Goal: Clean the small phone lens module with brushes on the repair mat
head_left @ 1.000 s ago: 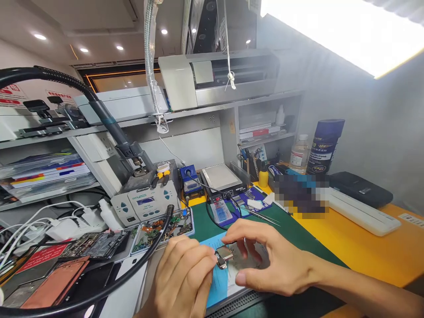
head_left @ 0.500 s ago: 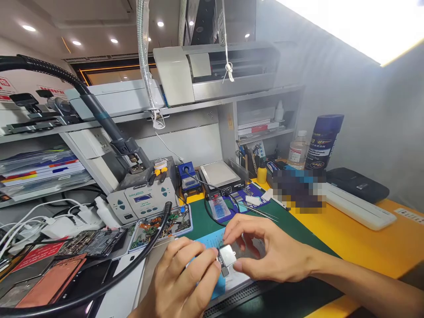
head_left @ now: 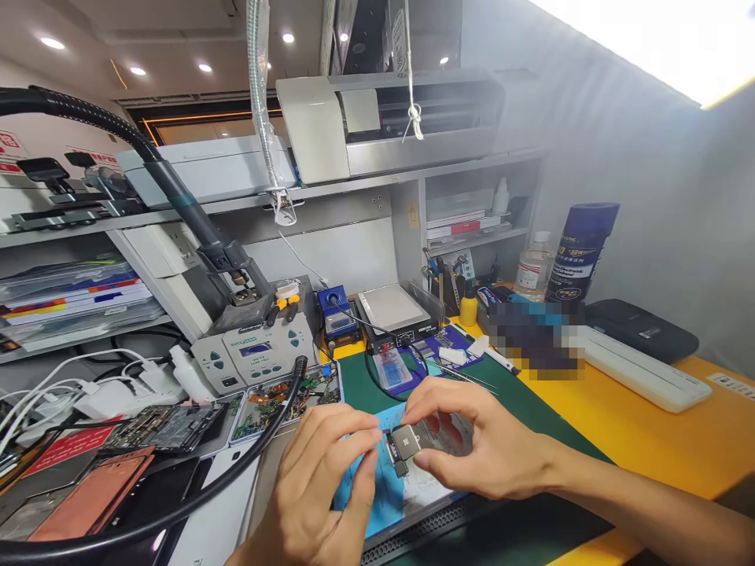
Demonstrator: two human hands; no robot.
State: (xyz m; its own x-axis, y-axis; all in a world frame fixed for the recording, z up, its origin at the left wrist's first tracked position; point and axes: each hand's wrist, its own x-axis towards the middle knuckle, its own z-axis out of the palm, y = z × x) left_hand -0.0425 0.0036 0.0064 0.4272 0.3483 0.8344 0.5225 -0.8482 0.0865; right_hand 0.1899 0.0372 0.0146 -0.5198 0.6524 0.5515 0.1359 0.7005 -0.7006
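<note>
"LEAD FREE" stands on the grey station (head_left: 263, 358), "Electronic" on the blue can (head_left: 579, 255).

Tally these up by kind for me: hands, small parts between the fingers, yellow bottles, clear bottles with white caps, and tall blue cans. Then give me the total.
Hands: 2, left hand and right hand
Small part: 1
Yellow bottle: 1
Clear bottle: 1
Tall blue can: 1
Total: 6
</note>
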